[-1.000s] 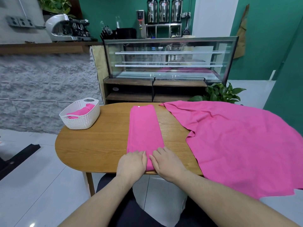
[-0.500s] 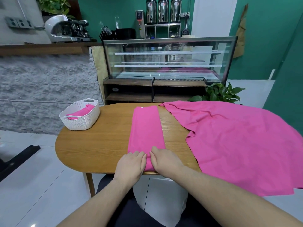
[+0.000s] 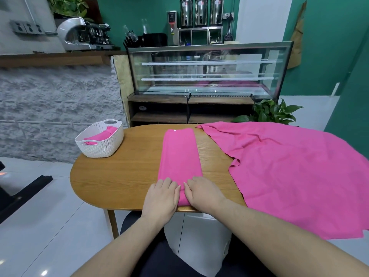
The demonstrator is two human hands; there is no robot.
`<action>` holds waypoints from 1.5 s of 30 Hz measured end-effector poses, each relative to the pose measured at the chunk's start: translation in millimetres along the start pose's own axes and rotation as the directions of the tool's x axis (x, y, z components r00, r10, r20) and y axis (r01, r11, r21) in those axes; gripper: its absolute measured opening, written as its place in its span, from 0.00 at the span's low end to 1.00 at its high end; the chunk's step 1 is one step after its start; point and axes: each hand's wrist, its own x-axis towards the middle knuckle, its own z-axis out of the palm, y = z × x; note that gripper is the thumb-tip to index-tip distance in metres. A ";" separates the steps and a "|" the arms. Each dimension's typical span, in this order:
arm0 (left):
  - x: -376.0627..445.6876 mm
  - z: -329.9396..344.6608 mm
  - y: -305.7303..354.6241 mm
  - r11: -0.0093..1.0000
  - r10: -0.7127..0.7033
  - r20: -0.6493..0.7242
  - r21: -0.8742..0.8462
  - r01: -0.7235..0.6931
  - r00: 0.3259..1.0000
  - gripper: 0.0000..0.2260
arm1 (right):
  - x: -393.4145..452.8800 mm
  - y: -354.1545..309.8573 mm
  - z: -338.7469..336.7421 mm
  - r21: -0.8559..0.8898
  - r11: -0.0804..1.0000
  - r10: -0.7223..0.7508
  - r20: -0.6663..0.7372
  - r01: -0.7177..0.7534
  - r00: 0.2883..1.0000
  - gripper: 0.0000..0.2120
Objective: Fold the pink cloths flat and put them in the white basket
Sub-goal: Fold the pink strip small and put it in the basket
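A wooden table with rounded ends fills the middle of the view. Over its right end and hanging off the near right side lies a large pink cloth, spread out and slightly rumpled. Down the middle of the table lies a second pink cloth, folded into a long narrow strip running from far to near. On the far left of the table stands the white basket, with folded pink cloth inside. The left hand and the right hand lie side by side on the strip's near end, fingers straight, pressing it flat.
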 end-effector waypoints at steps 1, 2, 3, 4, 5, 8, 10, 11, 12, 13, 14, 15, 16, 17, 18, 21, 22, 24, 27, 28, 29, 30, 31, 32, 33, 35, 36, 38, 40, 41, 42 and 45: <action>-0.7 0.1 -0.7 1.000 0.006 -0.014 -0.018 -0.006 1.000 0.13 | 1.4 -1.3 -2.5 0.019 1.000 0.012 0.021 -0.012 1.000 0.24; 0.0 1.7 -2.2 0.999 0.017 -0.023 -0.031 -0.018 1.000 0.14 | 3.2 -1.6 -5.3 0.030 0.999 0.028 0.053 -0.029 0.998 0.23; 0.6 1.0 -2.7 0.998 0.028 -0.010 -0.051 -0.028 1.000 0.15 | 5.5 -2.0 -7.3 0.044 0.997 0.054 0.084 -0.057 0.995 0.22; 1.8 0.9 -3.5 0.997 0.036 0.000 -0.065 -0.036 0.999 0.16 | 7.6 -2.9 -9.0 0.053 0.995 0.083 0.121 -0.090 0.989 0.21; 3.1 1.3 -4.8 0.997 0.029 0.015 -0.075 -0.028 0.999 0.17 | 8.2 -4.4 -9.8 0.057 0.991 0.107 0.155 -0.117 0.982 0.21; 8.7 -6.8 -3.2 0.995 -0.016 0.097 -0.097 0.026 0.995 0.21 | 5.2 -3.5 -7.1 0.062 0.993 0.091 0.144 -0.101 0.985 0.20; 12.2 -9.4 0.2 0.986 -0.065 0.131 -0.142 0.084 0.989 0.24 | -0.1 -1.5 -4.4 0.046 0.998 0.029 0.032 -0.030 0.999 0.17; 14.1 -10.5 1.4 0.979 -0.094 0.147 -0.164 0.118 0.985 0.23 | -3.8 0.1 -0.8 0.029 1.000 -0.006 -0.025 0.007 1.000 0.15; 16.5 -11.9 3.1 0.974 -0.112 0.164 -0.176 0.141 0.980 0.23 | -8.1 1.2 2.1 0.008 1.000 -0.019 -0.064 0.019 0.998 0.13; 18.1 -13.2 4.6 0.969 -0.129 0.187 -0.185 0.164 0.974 0.23 | -10.8 3.2 5.6 -0.022 0.999 -0.026 -0.091 0.024 0.996 0.12; 20.1 -13.5 4.9 0.963 -0.142 0.203 -0.196 0.183 0.969 0.23 | -11.9 5.0 9.1 -0.046 0.999 -0.032 -0.104 0.027 0.994 0.11; 20.6 -11.4 5.2 0.959 -0.146 0.217 -0.209 0.192 0.965 0.23 | -12.5 5.2 11.3 -0.061 0.998 -0.031 -0.115 0.025 0.993 0.12; 20.9 -9.7 4.9 0.959 -0.148 0.216 -0.206 0.193 0.965 0.23 | -12.0 4.6 11.2 -0.058 0.998 -0.019 -0.125 0.012 0.992 0.12; 20.7 -7.0 3.4 0.970 -0.138 0.184 -0.175 0.170 0.973 0.23 | -10.3 4.2 10.7 -0.041 0.999 -0.002 -0.130 -0.003 0.992 0.12; 18.4 -5.9 2.3 0.988 -0.086 0.130 -0.115 0.101 0.988 0.23 | -8.2 3.5 9.1 -0.008 1.000 0.020 -0.131 -0.022 0.991 0.13; 2.3 1.3 -3.2 1.000 0.014 0.045 -0.007 -0.014 0.999 0.19 | -3.7 -1.1 3.4 0.072 0.996 0.056 -0.067 -0.051 0.996 0.16; -1.2 5.6 -5.4 0.999 0.031 0.015 -0.039 -0.031 0.999 0.17 | -2.5 -2.8 1.9 0.087 0.995 0.060 -0.047 -0.056 0.997 0.18; -1.0 4.5 -7.6 0.995 0.006 -0.028 -0.101 -0.009 1.000 0.15 | 0.6 -2.7 -1.3 0.106 0.991 0.078 0.016 -0.080 0.997 0.17; 2.1 -0.2 -5.3 0.988 0.030 -0.076 -0.149 -0.041 0.997 0.09 | 8.0 -1.0 -5.1 0.161 0.968 0.173 0.118 -0.191 0.978 0.15; 3.3 -0.3 -4.8 0.985 0.038 -0.065 -0.167 -0.048 0.997 0.08 | 8.9 -1.2 -6.1 0.171 0.961 0.192 0.150 -0.216 0.970 0.15; 5.6 1.5 -5.9 0.980 0.019 -0.034 -0.195 -0.025 0.999 0.09 | 8.8 -1.4 -5.4 0.170 0.961 0.193 0.154 -0.218 0.969 0.16; 8.7 -0.3 -7.1 0.973 -0.026 0.024 -0.228 0.031 0.999 0.11 | 7.7 -2.2 -5.5 0.147 0.968 0.183 0.133 -0.202 0.974 0.16; 12.9 -2.2 -9.0 0.963 -0.078 0.077 -0.253 0.095 0.994 0.14 | 5.8 -2.2 -4.5 0.102 0.981 0.158 0.075 -0.165 0.985 0.15; 17.1 -1.6 -9.5 0.958 -0.109 0.096 -0.256 0.130 0.989 0.18 | 3.1 -1.3 -2.4 0.027 0.992 0.125 0.005 -0.125 0.992 0.15; 19.2 -0.1 -7.9 0.963 -0.109 0.083 -0.239 0.126 0.991 0.22 | -0.7 -0.5 0.2 -0.045 0.995 0.087 -0.048 -0.089 0.995 0.14; 23.6 -2.0 -3.5 0.971 -0.117 0.092 -0.199 0.133 0.989 0.25 | -9.3 0.4 6.0 -0.124 0.992 -0.007 -0.141 -0.010 0.990 0.12; 27.4 -2.8 -2.5 0.963 -0.141 0.120 -0.213 0.164 0.983 0.26 | -12.6 0.5 9.8 -0.151 0.988 -0.055 -0.163 0.030 0.985 0.11; 35.3 -0.4 -2.9 0.940 -0.195 0.222 -0.237 0.247 0.955 0.25 | -16.6 1.4 13.3 -0.175 0.983 -0.088 -0.175 0.056 0.981 0.12; 41.2 2.2 -3.2 0.930 -0.206 0.319 -0.232 0.287 0.925 0.26 | -13.7 4.7 13.5 -0.199 0.978 -0.089 -0.170 0.054 0.981 0.13; 41.1 2.5 -3.4 0.933 -0.185 0.321 -0.240 0.269 0.929 0.26 | -10.8 5.9 13.7 -0.210 0.976 -0.096 -0.146 0.065 0.985 0.13; 39.2 1.9 -4.4 0.935 -0.161 0.298 -0.259 0.242 0.941 0.26 | -7.4 7.6 16.2 -0.206 0.976 -0.096 -0.126 0.069 0.987 0.14; 23.2 5.0 -10.5 0.949 -0.074 0.084 -0.299 0.096 0.994 0.24 | 0.5 5.7 12.5 -0.141 0.990 -0.009 -0.042 0.003 0.999 0.15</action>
